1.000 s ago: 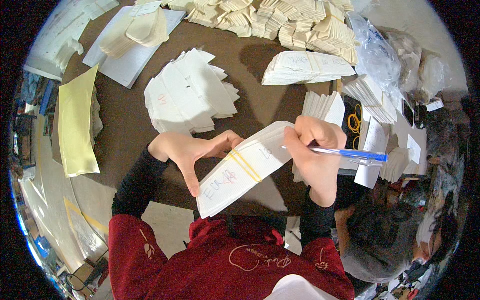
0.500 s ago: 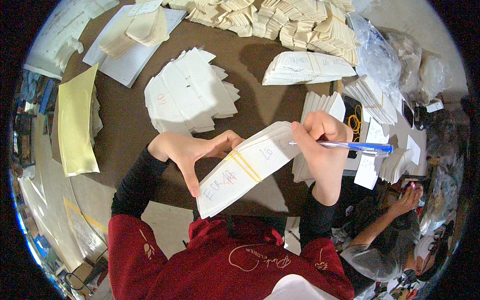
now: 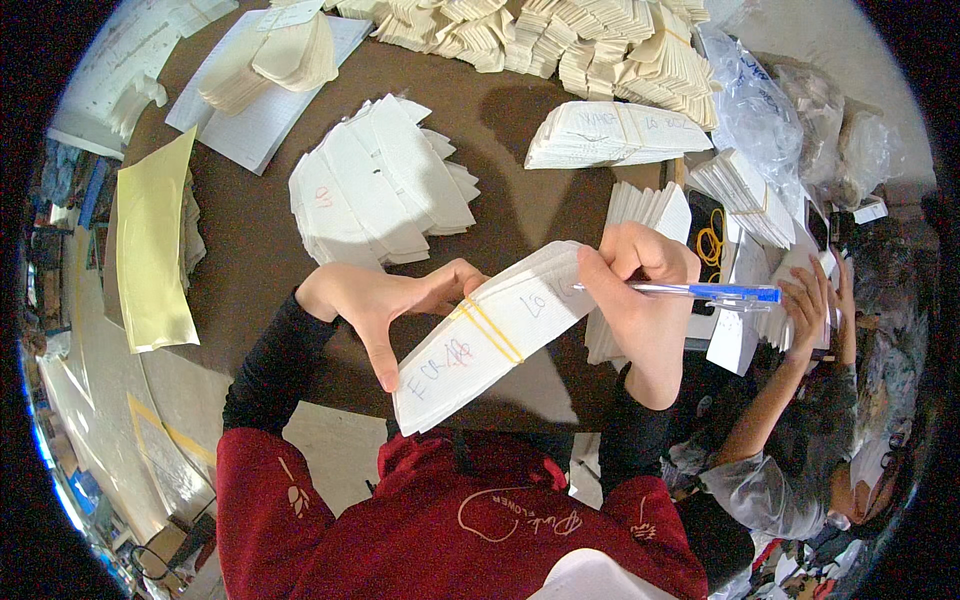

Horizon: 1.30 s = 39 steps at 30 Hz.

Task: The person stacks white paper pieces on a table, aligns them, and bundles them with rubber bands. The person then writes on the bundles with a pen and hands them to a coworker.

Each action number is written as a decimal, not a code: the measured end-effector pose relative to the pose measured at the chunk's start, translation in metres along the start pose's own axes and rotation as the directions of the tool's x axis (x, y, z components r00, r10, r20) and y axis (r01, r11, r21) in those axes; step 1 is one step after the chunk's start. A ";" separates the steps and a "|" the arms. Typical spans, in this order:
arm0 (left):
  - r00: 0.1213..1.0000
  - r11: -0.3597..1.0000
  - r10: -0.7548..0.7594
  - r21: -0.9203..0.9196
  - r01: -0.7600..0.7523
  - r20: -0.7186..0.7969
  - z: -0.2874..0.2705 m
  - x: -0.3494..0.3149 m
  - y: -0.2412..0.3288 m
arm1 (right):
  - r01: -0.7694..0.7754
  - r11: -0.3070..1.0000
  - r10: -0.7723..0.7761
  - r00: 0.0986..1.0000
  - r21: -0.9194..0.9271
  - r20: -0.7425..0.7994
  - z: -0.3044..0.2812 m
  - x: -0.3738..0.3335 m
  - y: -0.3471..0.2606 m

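Observation:
My left hand [image 3: 375, 305] grips a long bundle of white flat-cut pieces [image 3: 450, 375] at its left side, thumb near the lower end. Two yellow rubber bands [image 3: 490, 333] run around its middle, and handwriting in blue and red marks the top piece. Between the closed fingers of my right hand [image 3: 648, 290] is a clear and blue pen [image 3: 725, 292], its tip on the bundle's upper right end. Whether the pieces are paper or cloth I cannot tell. Beyond my left hand, a fanned pile of similar white pieces [image 3: 375, 180] lies on the brown table [image 3: 250, 225].
Cream stacks [image 3: 600, 40] line the table's far edge. Another banded white bundle [image 3: 615, 140] lies in front of them. A yellow sheet [image 3: 155, 250] sits at the left. On the right, a co-worker's hands [image 3: 805, 300] touch white stacks, near loose rubber bands [image 3: 710, 238] and plastic bags [image 3: 750, 110].
The pen tip has shifted slightly left on the bundle, with fresh blue writing beside it. The co-worker's hands have reached forward to the white stacks at the right.

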<state>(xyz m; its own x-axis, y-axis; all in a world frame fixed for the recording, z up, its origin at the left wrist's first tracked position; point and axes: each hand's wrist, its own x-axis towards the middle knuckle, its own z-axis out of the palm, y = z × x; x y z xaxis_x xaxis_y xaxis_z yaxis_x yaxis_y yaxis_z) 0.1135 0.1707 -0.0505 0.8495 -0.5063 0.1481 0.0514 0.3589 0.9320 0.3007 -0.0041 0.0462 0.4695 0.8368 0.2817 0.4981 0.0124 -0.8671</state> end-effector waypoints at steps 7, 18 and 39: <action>1.000 0.999 -0.029 -0.017 0.029 -0.001 0.000 -0.001 0.001 | 0.051 0.990 -0.053 0.998 -0.133 -0.017 0.004 0.000 -0.001; 1.000 1.000 0.001 0.007 -0.001 0.020 -0.001 -0.001 -0.001 | 0.111 0.988 -0.116 0.993 -0.106 -0.038 0.001 -0.001 -0.001; 1.000 1.000 0.000 -0.016 0.001 0.032 0.000 0.000 0.000 | -0.091 0.995 0.086 0.988 -0.030 -0.127 0.000 0.000 0.001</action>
<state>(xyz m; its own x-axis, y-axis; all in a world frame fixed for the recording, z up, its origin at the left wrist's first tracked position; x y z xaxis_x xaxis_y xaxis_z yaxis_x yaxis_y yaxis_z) 0.1137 0.1713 -0.0503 0.8325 -0.5308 0.1584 0.0602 0.3710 0.9267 0.3012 -0.0042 0.0456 0.5997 0.7582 0.2559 0.4752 -0.0802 -0.8762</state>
